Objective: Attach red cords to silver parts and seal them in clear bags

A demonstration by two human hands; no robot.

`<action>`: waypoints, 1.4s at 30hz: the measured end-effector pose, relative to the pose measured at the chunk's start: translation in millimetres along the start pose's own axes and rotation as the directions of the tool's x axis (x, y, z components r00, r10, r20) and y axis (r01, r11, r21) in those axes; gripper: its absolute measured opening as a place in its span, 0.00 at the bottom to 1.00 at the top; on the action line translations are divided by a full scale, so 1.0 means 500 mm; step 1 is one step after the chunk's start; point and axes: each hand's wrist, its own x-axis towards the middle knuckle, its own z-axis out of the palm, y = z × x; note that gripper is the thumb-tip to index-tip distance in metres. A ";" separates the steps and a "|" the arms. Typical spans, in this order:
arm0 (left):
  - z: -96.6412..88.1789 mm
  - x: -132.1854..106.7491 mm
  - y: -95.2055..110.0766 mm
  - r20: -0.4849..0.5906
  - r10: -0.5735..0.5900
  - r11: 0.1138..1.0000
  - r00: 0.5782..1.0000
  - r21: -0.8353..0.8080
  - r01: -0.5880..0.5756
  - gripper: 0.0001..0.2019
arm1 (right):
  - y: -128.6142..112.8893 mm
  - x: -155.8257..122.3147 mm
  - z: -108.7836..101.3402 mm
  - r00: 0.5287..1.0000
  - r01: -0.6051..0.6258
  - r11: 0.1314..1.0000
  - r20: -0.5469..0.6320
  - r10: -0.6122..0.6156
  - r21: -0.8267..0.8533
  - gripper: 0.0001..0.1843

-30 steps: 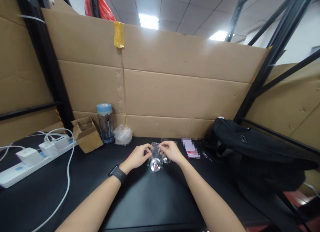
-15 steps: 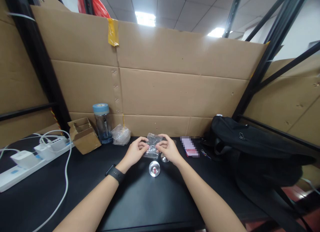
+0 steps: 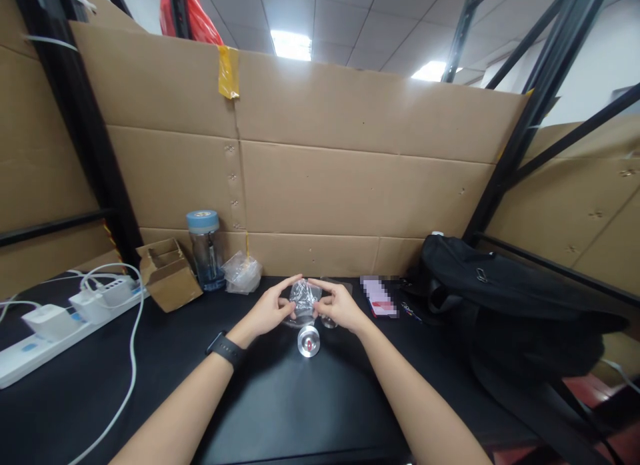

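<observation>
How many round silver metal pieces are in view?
2: a nearer piece on the black table, a farther piece partly covered by the right hand. More may be hidden.

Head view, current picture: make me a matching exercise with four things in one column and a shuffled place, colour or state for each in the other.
1. Clear plastic wrapper
2. Round piece
3. Bottle
4. Bag

A. Black, at the right side of the table
B. Held between left hand and right hand
C. Blue-lidded, beside an open carton
D. Silver-coloured, with red showing near its middle

Pairs: 1-B, 2-D, 3-C, 4-A
</observation>
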 end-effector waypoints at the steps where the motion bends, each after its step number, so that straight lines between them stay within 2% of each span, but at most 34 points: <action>1: 0.001 -0.001 0.000 0.007 0.014 0.999 1.000 -0.033 -0.013 0.39 | -0.001 0.000 -0.001 1.000 0.001 1.000 0.003 -0.001 0.004 0.40; 3: 0.004 0.001 -0.003 -0.011 0.056 0.994 0.998 -0.088 -0.056 0.40 | -0.002 0.002 -0.002 1.000 0.020 1.000 -0.024 -0.019 0.024 0.39; 6: 0.011 0.007 -0.010 -0.083 0.084 0.986 0.993 -0.136 -0.095 0.36 | -0.004 0.005 0.000 0.995 0.063 0.994 -0.079 -0.057 0.085 0.38; 9: 0.016 0.012 -0.018 -0.134 0.051 0.982 0.990 -0.173 -0.074 0.32 | -0.004 0.006 0.003 0.995 0.077 0.990 -0.076 -0.068 0.121 0.42; 13: 0.017 0.014 -0.022 -0.150 0.020 0.982 0.988 -0.182 -0.048 0.29 | 0.002 0.006 0.006 0.996 0.079 0.991 -0.054 -0.073 0.112 0.45; 18: 0.016 0.015 -0.020 -0.136 0.026 0.988 0.990 -0.145 -0.046 0.28 | 0.021 0.016 0.006 0.995 0.090 0.994 -0.045 -0.087 0.060 0.29; 21: 0.014 0.016 -0.020 -0.172 0.034 0.996 0.985 -0.079 -0.048 0.25 | 0.026 0.023 -0.010 0.985 0.102 0.994 -0.145 -0.095 0.043 0.26; 23: 0.010 0.014 -0.020 -0.224 0.071 0.997 0.972 0.036 -0.064 0.23 | 0.026 0.026 -0.034 0.930 0.152 0.988 -0.344 -0.132 0.032 0.26; 24: 0.008 0.013 -0.019 -0.239 0.097 0.991 0.966 0.110 -0.073 0.21 | 0.027 0.026 -0.050 0.872 0.177 0.984 -0.466 -0.148 0.019 0.26; 26: 0.005 0.009 -0.016 -0.212 0.149 0.963 0.966 0.253 -0.094 0.17 | 0.029 0.025 -0.084 0.706 0.203 0.978 -0.684 -0.184 -0.054 0.26; 27: 0.005 0.006 -0.013 -0.174 0.168 0.946 0.970 0.305 -0.108 0.15 | 0.032 0.023 -0.101 0.640 0.188 0.977 -0.742 -0.201 -0.103 0.25; 28: 0.006 0.003 -0.009 -0.133 0.180 0.931 0.975 0.343 -0.125 0.14 | 0.036 0.021 -0.115 0.592 0.157 0.977 -0.778 -0.211 -0.145 0.24; 29: 0.008 0.001 -0.005 -0.091 0.188 0.919 0.978 0.369 -0.142 0.12 | 0.040 0.020 -0.127 0.569 0.118 0.977 -0.794 -0.215 -0.179 0.23; 31: 0.014 -0.003 0.004 -0.029 0.205 0.897 0.978 0.406 -0.176 0.11 | 0.052 0.017 -0.143 0.565 0.033 0.974 -0.800 -0.202 -0.223 0.22; 34: 0.021 -0.008 0.018 0.044 0.216 0.865 0.975 0.455 -0.212 0.10 | 0.072 0.019 -0.150 0.591 -0.056 0.970 -0.791 -0.157 -0.235 0.22; 36: 0.024 -0.011 0.025 0.087 0.201 0.855 0.976 0.470 -0.218 0.10 | 0.082 0.023 -0.145 0.600 -0.073 0.977 -0.792 -0.116 -0.198 0.20; 39: 0.025 -0.015 0.031 0.149 0.171 0.853 0.974 0.473 -0.222 0.11 | 0.091 0.031 -0.132 0.642 -0.068 0.988 -0.764 -0.061 -0.136 0.15; 42: 0.026 -0.017 0.031 0.177 0.169 0.841 0.970 0.487 -0.235 0.11 | 0.095 0.039 -0.118 0.680 -0.095 0.980 -0.730 -0.066 -0.177 0.14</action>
